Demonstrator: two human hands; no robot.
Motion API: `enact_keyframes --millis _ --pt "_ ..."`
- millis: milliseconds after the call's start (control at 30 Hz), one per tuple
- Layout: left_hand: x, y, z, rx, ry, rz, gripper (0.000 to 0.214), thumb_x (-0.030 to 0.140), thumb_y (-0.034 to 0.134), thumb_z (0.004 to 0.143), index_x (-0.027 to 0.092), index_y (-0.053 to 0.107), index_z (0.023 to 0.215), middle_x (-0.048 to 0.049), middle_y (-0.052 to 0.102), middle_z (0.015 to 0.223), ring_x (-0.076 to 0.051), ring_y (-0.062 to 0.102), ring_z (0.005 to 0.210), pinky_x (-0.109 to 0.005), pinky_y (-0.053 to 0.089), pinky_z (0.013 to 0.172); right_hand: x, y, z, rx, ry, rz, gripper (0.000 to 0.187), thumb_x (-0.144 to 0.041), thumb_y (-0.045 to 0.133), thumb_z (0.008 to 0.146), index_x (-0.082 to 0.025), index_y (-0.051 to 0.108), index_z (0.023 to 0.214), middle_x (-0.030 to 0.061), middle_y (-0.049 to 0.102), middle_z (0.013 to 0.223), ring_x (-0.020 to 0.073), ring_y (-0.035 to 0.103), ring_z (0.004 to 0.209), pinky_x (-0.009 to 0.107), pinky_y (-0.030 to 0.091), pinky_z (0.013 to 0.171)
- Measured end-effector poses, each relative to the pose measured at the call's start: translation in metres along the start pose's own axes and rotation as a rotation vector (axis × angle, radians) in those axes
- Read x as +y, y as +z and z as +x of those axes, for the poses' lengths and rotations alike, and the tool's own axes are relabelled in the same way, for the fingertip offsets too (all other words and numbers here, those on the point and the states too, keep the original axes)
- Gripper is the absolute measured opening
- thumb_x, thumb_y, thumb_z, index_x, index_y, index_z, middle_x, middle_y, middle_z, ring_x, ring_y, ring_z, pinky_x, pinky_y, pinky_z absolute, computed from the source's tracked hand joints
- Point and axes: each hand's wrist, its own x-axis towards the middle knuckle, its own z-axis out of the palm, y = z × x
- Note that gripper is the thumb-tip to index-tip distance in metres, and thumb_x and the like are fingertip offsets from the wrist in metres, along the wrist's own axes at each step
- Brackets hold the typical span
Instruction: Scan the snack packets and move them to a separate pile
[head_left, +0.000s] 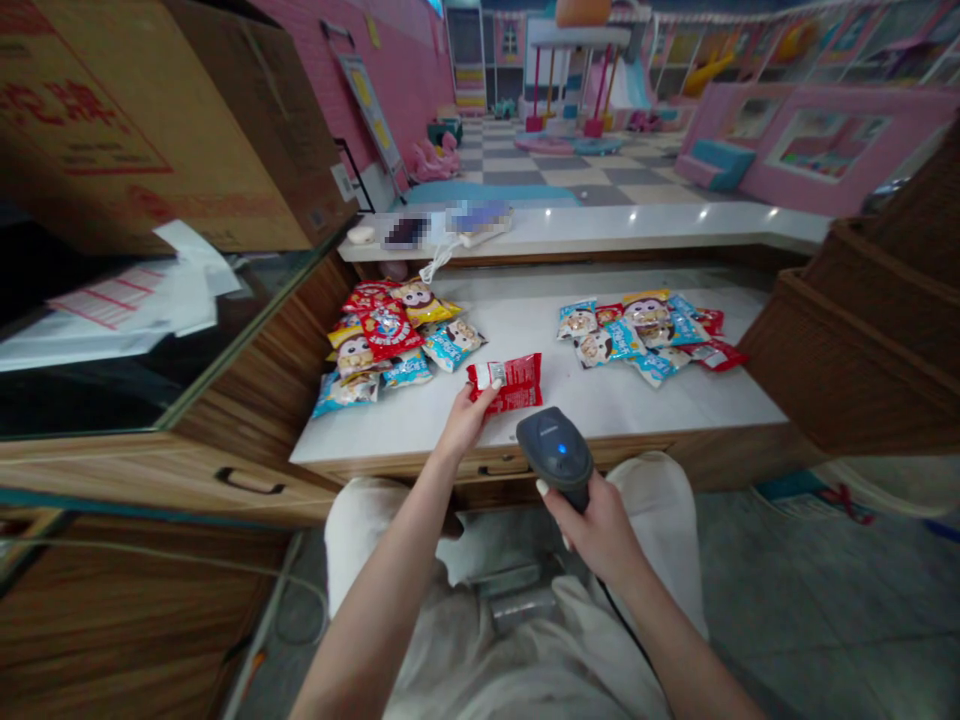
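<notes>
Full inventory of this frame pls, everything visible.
red packet: 1, red, desk front, held at its left edge
scanner: 1, dark grey, above desk edge
left pile: many packets, red/blue/yellow, desk left
right pile: many packets, blue/red/yellow, desk right
desk: 1, white top, wood front
cardboard box: 1, brown, upper left
papers: several, white, below box
left hand: 1, grips red packet
right hand: 1, wrapped round scanner

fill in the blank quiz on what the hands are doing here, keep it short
The left hand holds a ____ packet on the desk.
The right hand holds a grey ____.
Other packets lie in ____ piles.
Missing: red, scanner, two.
</notes>
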Motion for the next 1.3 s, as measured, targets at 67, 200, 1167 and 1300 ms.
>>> enact_keyframes --millis 67,200,1167,1300 --pt "0.0 -0.001 -0.002 -0.018 0.009 0.01 0.064 0.052 0.105 0.067 0.016 0.081 0.113 -0.0132 0.087 0.119 -0.033 0.081 0.116 -0.05 0.057 0.117 -0.004 0.001 0.002 -0.019 0.003 0.015 0.017 -0.043 0.068 0.09 -0.026 0.069 0.09 -0.0051 0.057 0.045 0.0217 0.061 0.04 0.027 0.045 0.043" --pt "0.002 -0.002 -0.003 -0.055 -0.017 0.008 0.06 0.047 0.105 0.065 0.015 0.081 0.11 -0.013 0.087 0.113 -0.033 0.082 0.111 -0.049 0.06 0.112 -0.008 0.001 0.004 -0.033 0.005 0.037 0.016 -0.042 0.067 0.089 -0.026 0.067 0.091 -0.0063 0.056 0.045 0.0198 0.056 0.035 0.027 0.043 0.042" --pt "0.006 0.0 -0.002 0.06 -0.067 -0.038 0.043 0.048 0.095 0.077 0.015 0.081 0.102 -0.0072 0.086 0.09 -0.031 0.084 0.102 -0.04 0.067 0.093 -0.01 0.001 0.003 -0.031 0.025 0.046 0.018 -0.043 0.069 0.089 -0.028 0.064 0.081 -0.0041 0.056 0.044 0.0245 0.068 0.047 0.026 0.046 0.044" --pt "0.005 0.002 -0.001 0.077 -0.06 -0.028 0.046 0.052 0.093 0.077 0.016 0.08 0.102 -0.0079 0.085 0.087 -0.032 0.084 0.104 -0.04 0.066 0.095 -0.008 -0.006 -0.001 0.014 0.013 0.021 0.019 -0.042 0.069 0.088 -0.029 0.064 0.077 -0.0019 0.058 0.045 0.0275 0.074 0.055 0.027 0.049 0.045"
